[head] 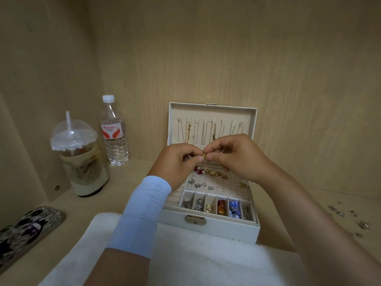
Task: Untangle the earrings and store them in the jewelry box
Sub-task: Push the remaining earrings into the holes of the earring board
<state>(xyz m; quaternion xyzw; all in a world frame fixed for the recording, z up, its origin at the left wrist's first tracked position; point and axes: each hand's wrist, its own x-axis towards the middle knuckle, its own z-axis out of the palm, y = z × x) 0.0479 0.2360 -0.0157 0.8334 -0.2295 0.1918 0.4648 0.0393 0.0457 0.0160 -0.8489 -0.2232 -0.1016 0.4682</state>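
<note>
While pinched between the fingertips of both hands, visible as a small gold earring [204,155], rounded and shiny, too tiny to make out clasp or pattern. Held in the air above the back part of an open cream jewelry box [206,231].

Left hand [179,162] with fingers curled in, thumb and forefinger gripping the earring from the left; light-blue sleeve [142,213] on that forearm. Right hand [237,157] likewise curled, gripping the same piece from the right; bare forearm.

Inside the upright lid [212,112], thin necklaces [203,133] hanging from a row of hooks. On the perforated beige panel [224,186] below the hands, more earrings stored: silver ones to the left, red, pearl and gold ones along the back. Along the front, a row of narrow compartments [218,206] holding silver pieces, gold hoops, an amber-red piece and blue pieces. Brass latch [195,220] on the front wall.

Just in front of the box, a fluffy white cloth [195,256] on a pale wooden shelf [127,176]. To the left, a clear water bottle [115,131] with white cap and red label, beside a dome-lidded plastic cup [79,155] with a straw. Far left, a black-and-white patterned phone case [26,230], lying flat. To the right, well apart from the box, scattered small silver pieces [350,219].
</note>
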